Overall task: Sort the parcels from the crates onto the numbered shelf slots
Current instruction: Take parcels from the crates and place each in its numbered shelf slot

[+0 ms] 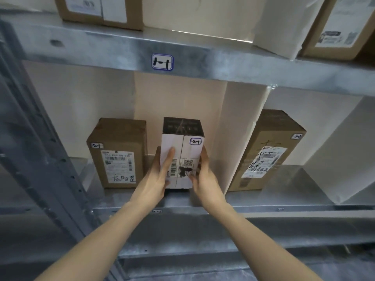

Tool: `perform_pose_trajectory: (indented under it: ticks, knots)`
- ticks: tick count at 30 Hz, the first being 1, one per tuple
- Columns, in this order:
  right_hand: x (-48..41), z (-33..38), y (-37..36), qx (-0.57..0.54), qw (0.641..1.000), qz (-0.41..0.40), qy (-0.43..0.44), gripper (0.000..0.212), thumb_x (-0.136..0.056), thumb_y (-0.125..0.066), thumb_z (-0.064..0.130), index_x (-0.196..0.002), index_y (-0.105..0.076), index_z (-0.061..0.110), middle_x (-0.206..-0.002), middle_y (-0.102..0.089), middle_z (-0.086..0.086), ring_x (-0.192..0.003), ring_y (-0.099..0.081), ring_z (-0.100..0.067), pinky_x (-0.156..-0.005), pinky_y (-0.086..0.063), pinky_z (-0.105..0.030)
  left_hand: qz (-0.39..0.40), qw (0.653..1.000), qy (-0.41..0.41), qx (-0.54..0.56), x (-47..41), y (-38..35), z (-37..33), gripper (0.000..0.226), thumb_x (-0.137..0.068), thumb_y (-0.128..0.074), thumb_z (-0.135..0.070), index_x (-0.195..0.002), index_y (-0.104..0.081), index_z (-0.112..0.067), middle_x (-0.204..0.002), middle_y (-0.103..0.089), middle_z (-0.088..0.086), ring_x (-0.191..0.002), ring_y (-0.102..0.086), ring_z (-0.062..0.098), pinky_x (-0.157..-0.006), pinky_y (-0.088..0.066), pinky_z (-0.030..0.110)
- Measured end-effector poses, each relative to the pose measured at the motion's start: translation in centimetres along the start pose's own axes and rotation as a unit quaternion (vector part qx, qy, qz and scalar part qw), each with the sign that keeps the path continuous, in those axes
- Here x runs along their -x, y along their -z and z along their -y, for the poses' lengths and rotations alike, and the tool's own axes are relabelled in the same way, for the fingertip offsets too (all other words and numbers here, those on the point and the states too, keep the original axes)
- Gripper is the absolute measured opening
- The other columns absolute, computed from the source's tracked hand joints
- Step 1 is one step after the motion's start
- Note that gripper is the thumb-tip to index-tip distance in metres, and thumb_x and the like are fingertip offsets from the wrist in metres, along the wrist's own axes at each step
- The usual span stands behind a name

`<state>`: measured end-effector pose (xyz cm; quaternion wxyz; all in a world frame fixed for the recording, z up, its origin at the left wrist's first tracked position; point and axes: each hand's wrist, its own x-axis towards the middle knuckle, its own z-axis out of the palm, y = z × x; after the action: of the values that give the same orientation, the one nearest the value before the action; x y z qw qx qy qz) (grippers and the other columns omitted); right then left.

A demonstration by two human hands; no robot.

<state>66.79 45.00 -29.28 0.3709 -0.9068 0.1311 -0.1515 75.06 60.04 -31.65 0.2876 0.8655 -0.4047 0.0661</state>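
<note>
Clasping the white parcel [182, 148] on the shelf [284, 185], the left hand [159, 175] and right hand [204, 174] each close their grip round it; a brown box [118, 153] stands at its 9 o'clock.

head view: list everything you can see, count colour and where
white parcel: one, white, tagged 2-1, middle shelf slot, held by both hands
left brown parcel: one, brown, tagged 2-1, standing left of the white one
right brown parcel: one, brown, tagged 2-2, beyond the divider
cardboard divider: one, tan, between the two slots
upper parcels: two, brown, top shelf, left and right corners
shelf: one, grey metal, beam label 1-1
left hand: one, grips the white parcel's left side
right hand: one, grips its right side
</note>
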Motion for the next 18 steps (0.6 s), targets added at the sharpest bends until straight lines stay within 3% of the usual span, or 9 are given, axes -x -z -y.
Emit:
perform_pose_trajectory:
  ticks: [3,11,18]
  knots:
    - [-0.2,-1.1,-1.0,-0.029,0.999,-0.027,-0.005,0.092,-0.096,-0.055,0.013,-0.144,0.01,0.055,-0.146,-0.047,0.0,-0.121,-0.058,-0.021,-0.096,-0.051,-0.05,-0.007,1.0,-0.003,0.007,-0.1,-1.0,0.7,0.127,-0.088,-0.063,0.003,-0.128,0.04,-0.059,-0.162,0.006,0.011,-0.124,-0.054,0.023,-0.092,-0.052,0.037]
    - [-0.9,-2.9,-1.8,-0.033,0.999,-0.032,-0.007,0.09,-0.096,-0.054,0.012,-0.137,0.01,0.061,-0.139,-0.055,-0.001,-0.117,-0.061,-0.023,-0.095,-0.051,-0.05,-0.041,0.999,-0.015,0.005,-0.2,-2.7,1.9,0.126,-0.086,-0.064,0.003,-0.133,0.034,-0.06,-0.162,-0.005,0.013,-0.117,-0.059,0.023,-0.086,-0.053,0.038]
    - [-0.7,-2.1,-1.4,0.009,1.0,-0.025,0.011,0.092,-0.095,-0.054,0.011,-0.148,0.013,0.044,-0.14,-0.049,-0.006,-0.112,-0.061,-0.027,-0.091,-0.052,-0.048,-0.072,0.997,-0.022,-0.018,-0.2,-2.8,1.6,0.129,-0.081,-0.073,-0.001,-0.14,0.028,-0.054,-0.158,-0.017,0.022,-0.101,-0.066,0.032,-0.07,-0.057,0.042]
